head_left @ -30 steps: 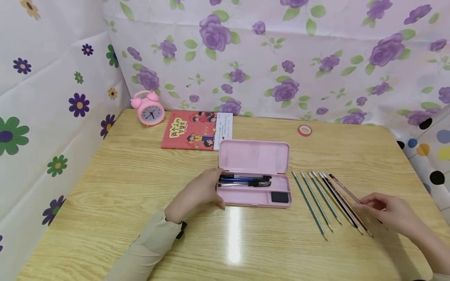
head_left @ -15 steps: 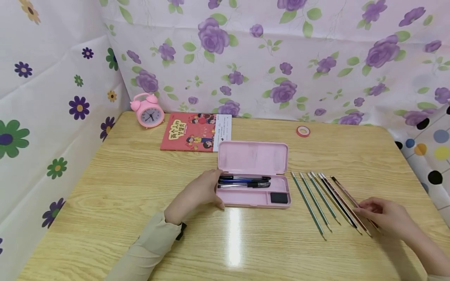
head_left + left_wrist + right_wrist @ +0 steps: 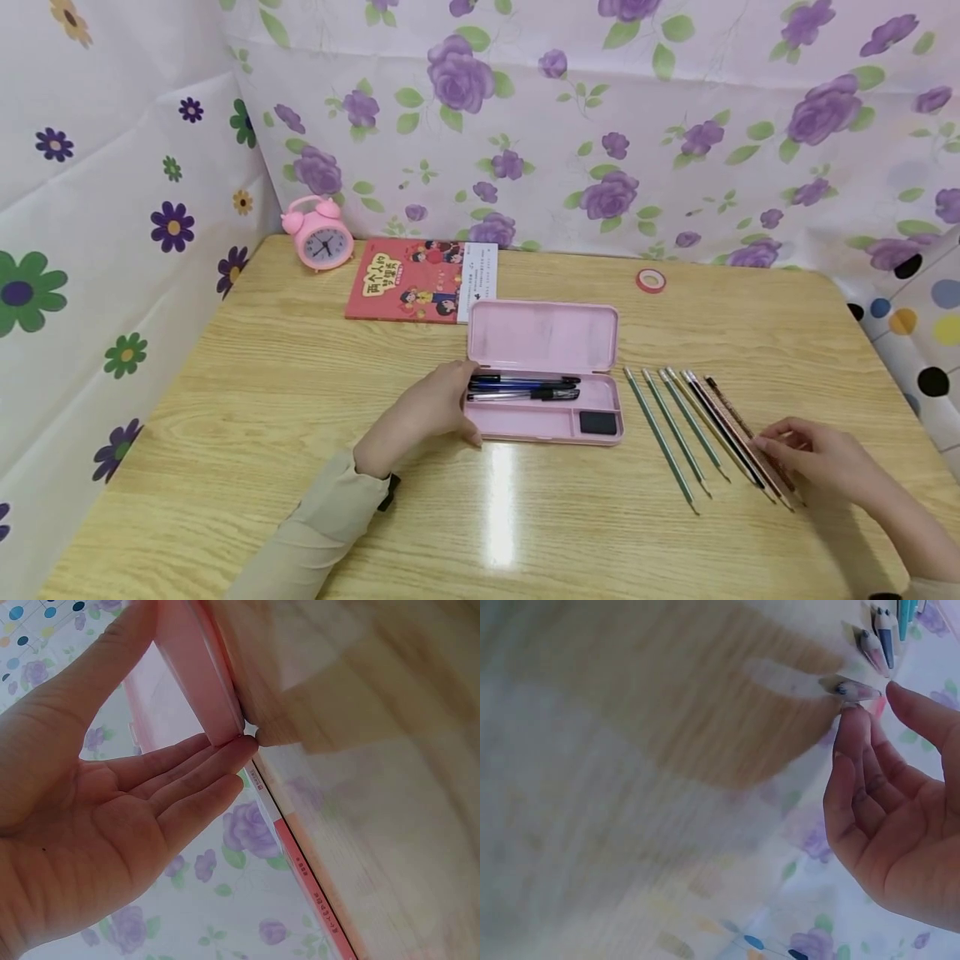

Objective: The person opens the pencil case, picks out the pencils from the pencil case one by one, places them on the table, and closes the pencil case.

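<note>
An open pink pencil case (image 3: 543,335) lies mid-table, its lid tilted back. Several pens (image 3: 525,387) are in its rear compartment, a black eraser (image 3: 597,422) in the small front right one. My left hand (image 3: 427,408) grips the case's left end, thumb at the front and fingers behind; the left wrist view shows the case's pink side (image 3: 191,671) between them. To the right, several pencils (image 3: 662,440) lie slanted in a row, tips toward me. My right hand (image 3: 821,458) pinches the rightmost, a dark patterned pencil (image 3: 722,397), its tip (image 3: 855,691) showing in the right wrist view.
A pink alarm clock (image 3: 324,242) stands at the back left corner. Beside it lies a red book (image 3: 408,279), partly behind the case lid. A red tape roll (image 3: 650,281) lies at the back right. Flowered cloth (image 3: 525,125) hangs behind the table.
My right hand has shifted the patterned pencil a little to the left, close against its neighbour. The left hand and the case have stayed in place.
</note>
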`<state>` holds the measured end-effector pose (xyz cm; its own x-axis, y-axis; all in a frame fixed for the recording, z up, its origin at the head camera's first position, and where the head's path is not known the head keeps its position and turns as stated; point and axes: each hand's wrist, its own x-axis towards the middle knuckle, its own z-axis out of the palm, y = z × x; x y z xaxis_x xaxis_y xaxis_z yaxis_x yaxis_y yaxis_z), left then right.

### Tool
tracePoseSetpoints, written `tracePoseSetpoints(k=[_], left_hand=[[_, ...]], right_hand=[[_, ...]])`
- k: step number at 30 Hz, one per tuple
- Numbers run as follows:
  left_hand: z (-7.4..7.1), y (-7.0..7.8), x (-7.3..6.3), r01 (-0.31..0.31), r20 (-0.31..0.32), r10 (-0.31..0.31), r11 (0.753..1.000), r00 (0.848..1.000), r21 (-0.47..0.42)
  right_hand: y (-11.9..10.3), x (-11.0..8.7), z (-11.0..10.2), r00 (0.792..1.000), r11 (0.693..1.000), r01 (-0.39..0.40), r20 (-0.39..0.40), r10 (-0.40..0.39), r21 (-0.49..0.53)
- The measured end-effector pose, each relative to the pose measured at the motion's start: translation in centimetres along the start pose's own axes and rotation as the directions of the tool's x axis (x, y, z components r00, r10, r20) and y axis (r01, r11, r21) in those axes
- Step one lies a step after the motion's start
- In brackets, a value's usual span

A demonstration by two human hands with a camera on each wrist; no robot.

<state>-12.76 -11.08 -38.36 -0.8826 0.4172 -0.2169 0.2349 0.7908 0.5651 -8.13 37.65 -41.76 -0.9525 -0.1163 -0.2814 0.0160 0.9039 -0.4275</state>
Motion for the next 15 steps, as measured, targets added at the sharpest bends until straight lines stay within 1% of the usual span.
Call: tracePoseSetpoints(k=[5,8,12,15], left_hand=[[0.0,0.0,0.0,-0.009,0.000,0.009,1.000,1.000,0.011],[-0.1,0.0,0.0,-0.010,0.001,0.010,1.000,1.000,0.017],[-0.1,0.1,0.0,0.003,0.009,-0.003,1.000,1.000,0.007],[0.0,0.1,0.1,0.012,0.011,-0.012,1.000,1.000,-0.017]], right_hand=[[-0.8,0.8,-0.6,1.000,1.000,0.017,-0.018,-0.017,-0.018],[-1.5,1.4,-1.1,0.998,0.999,0.038,-0.050,-0.039,-0.023],[-2.8,2.7,-1.8,0.993,0.998,0.064,-0.094,-0.065,-0.015],[-4.1,4.1,-2.1,0.991,0.996,0.091,-0.104,-0.089,0.017]])
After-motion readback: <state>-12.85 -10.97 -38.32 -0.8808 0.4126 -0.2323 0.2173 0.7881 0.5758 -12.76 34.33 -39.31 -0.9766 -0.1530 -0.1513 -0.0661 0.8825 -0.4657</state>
